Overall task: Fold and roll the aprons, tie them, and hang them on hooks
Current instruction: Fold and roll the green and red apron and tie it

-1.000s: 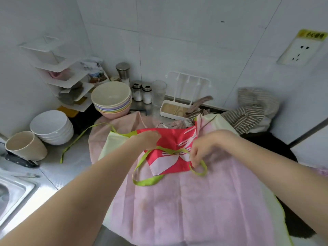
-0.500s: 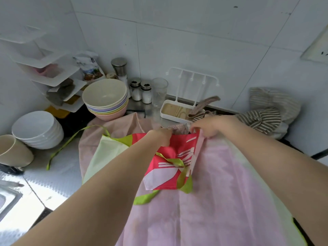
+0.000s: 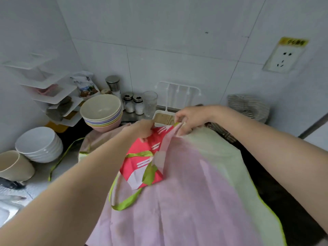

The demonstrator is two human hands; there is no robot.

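Observation:
A pink apron point(image 3: 186, 201) with a pale green border lies spread across the counter, its red printed bib point(image 3: 142, 160) folded over near the far end. Green straps point(image 3: 127, 201) loop across the bib and trail off to the left. My left hand point(image 3: 142, 129) pinches the top edge of the red bib. My right hand point(image 3: 189, 118) grips the apron's far corner beside it, lifted a little off the counter. A striped apron point(image 3: 248, 107) sits bundled against the back wall at the right. A white hook rack point(image 3: 177, 87) hangs on the wall tiles behind my hands.
Stacked coloured bowls point(image 3: 102, 112), white bowls point(image 3: 38, 144) and a beige cup point(image 3: 14, 166) stand at the left. Spice jars point(image 3: 133, 103), a glass point(image 3: 150, 102) and a white tray point(image 3: 163, 118) line the back wall. A corner shelf point(image 3: 51, 93) is at far left, a socket point(image 3: 284, 57) upper right.
Both hands have moved from the bib's middle and the green strap up to the apron's far edge, taken hold of it there and lifted it slightly. The strap loop now lies loose.

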